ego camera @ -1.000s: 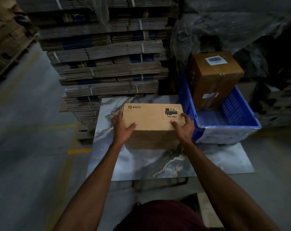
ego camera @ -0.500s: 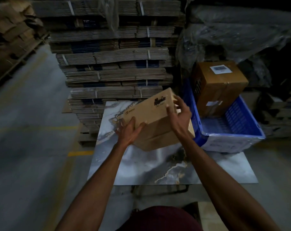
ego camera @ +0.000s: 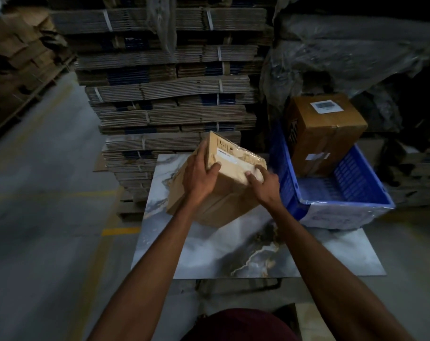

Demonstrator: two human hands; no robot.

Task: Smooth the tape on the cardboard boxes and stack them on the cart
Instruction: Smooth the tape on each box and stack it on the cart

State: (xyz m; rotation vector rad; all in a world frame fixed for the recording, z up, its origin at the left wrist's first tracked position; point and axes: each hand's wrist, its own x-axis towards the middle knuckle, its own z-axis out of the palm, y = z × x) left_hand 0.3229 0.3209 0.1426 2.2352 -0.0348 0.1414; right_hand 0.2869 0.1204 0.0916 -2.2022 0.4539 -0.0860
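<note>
Head view: left hand and right hand grip the tilted tan cardboard box above the marbled slab table. At two o'clock, a blue plastic crate holds a brown labelled carton; strapped flat cardboard stacks stand at twelve.

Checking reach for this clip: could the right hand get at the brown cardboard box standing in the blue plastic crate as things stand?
Probably not yet: the right hand grips the tilted tan cardboard box together with the left hand. The brown cardboard box in the blue plastic crate stands uncovered nearby.
</note>
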